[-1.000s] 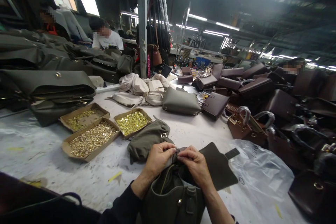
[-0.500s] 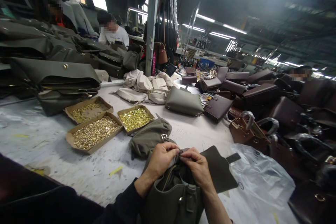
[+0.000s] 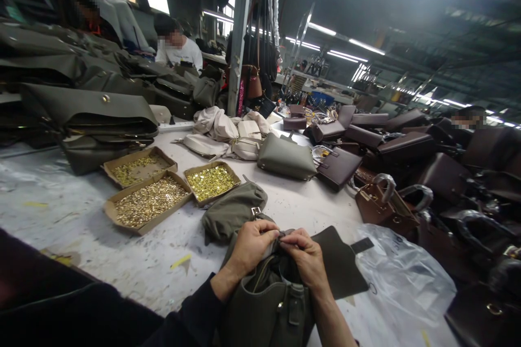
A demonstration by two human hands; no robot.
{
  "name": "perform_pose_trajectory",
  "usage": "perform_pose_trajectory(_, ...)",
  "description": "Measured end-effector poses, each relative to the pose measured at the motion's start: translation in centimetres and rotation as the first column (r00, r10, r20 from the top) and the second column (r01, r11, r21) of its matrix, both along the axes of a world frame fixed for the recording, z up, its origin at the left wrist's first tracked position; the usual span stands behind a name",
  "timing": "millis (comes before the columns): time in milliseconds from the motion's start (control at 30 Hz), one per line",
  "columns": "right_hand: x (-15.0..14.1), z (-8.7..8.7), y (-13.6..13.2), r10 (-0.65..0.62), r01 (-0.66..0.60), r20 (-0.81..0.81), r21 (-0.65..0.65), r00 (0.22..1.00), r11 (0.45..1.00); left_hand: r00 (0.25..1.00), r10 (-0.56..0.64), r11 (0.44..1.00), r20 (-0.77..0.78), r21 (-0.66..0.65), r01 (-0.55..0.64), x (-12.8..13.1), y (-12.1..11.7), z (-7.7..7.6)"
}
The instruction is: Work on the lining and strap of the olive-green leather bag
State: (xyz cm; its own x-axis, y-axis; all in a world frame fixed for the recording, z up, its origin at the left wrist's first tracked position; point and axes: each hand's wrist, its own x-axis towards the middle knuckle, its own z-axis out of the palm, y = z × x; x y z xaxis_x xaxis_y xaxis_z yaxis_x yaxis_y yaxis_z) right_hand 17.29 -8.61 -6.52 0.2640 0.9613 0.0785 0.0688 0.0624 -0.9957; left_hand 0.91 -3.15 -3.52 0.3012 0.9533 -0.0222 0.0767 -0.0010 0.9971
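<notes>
An olive-green bag point(image 3: 260, 309) stands in front of me, its mouth open and a zip showing inside. My left hand point(image 3: 253, 244) is closed on the far edge of its mouth, thumb and fingers pinched together. Right beside it, my right hand point(image 3: 304, 254) pinches the same edge; the fingertips nearly meet, and any small part between them is hidden. The bag's dark flap point(image 3: 340, 263) lies spread out to the right on the table. Just beyond my left hand rests an olive fabric pouch point(image 3: 234, 214) with a buckle.
Three cardboard trays hold small gold metal pieces: the nearest tray point(image 3: 142, 230), one at its right point(image 3: 212, 199), one behind. Clear plastic sheeting point(image 3: 402, 276) lies at right beside piled brown handbags point(image 3: 386, 209). Olive bags point(image 3: 93, 114) are heaped at left. Two people sit beyond them.
The view has shifted very slightly. Both hands keep their pinch on the bag's edge, and nothing else has visibly moved.
</notes>
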Motion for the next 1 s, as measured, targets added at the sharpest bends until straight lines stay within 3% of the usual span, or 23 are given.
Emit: perform_pose_trajectory(1000, -0.5, 1.1, -0.2, 0.007, -0.007, 0.123, 0.000, 0.992, 1.000, 1.000, 0.000, 1.000, 0.024, 0.001, 0.000, -0.6, -0.2, 0.0)
